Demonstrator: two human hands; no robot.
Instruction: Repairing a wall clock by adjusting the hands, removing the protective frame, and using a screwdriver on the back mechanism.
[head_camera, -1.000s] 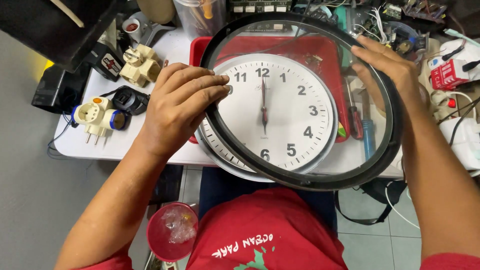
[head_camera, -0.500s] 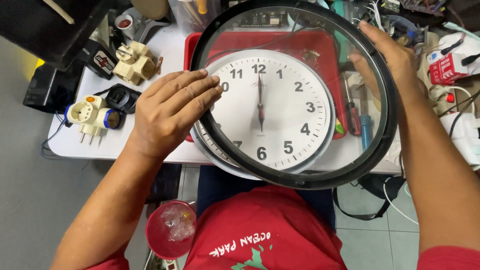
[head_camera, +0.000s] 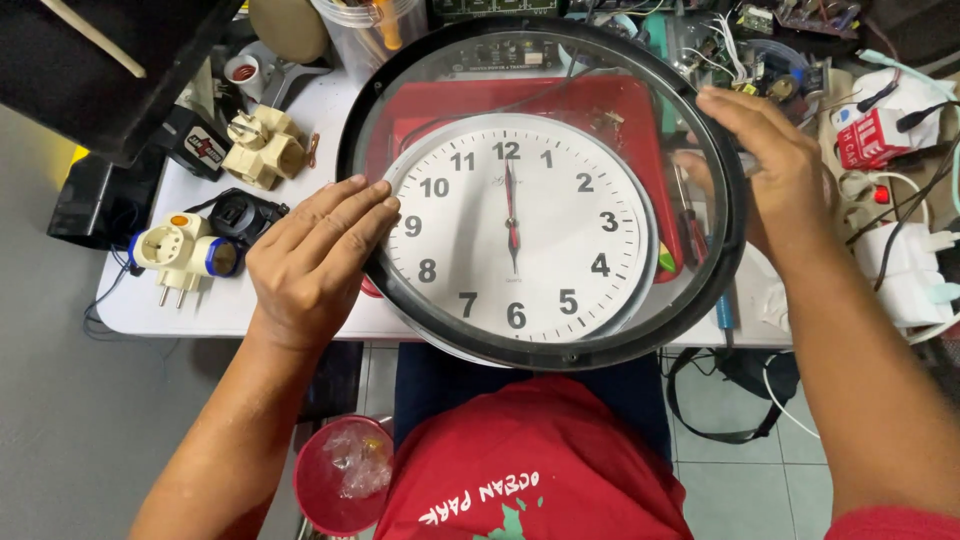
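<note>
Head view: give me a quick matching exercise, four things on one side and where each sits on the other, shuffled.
Things:
1. left hand
2. right hand
3. red tray
4. cream plug adapter

Places:
A. on the white table, left of the clock
B. on the right edge of the black clock rim
C. behind the clear cover, under the white dial
D. flat on the left edge of the clock rim

Pairs: 1-D, 2-B, 3-C, 4-A

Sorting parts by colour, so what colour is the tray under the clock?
Red. The tray shows through the clear cover in the head view.
</note>
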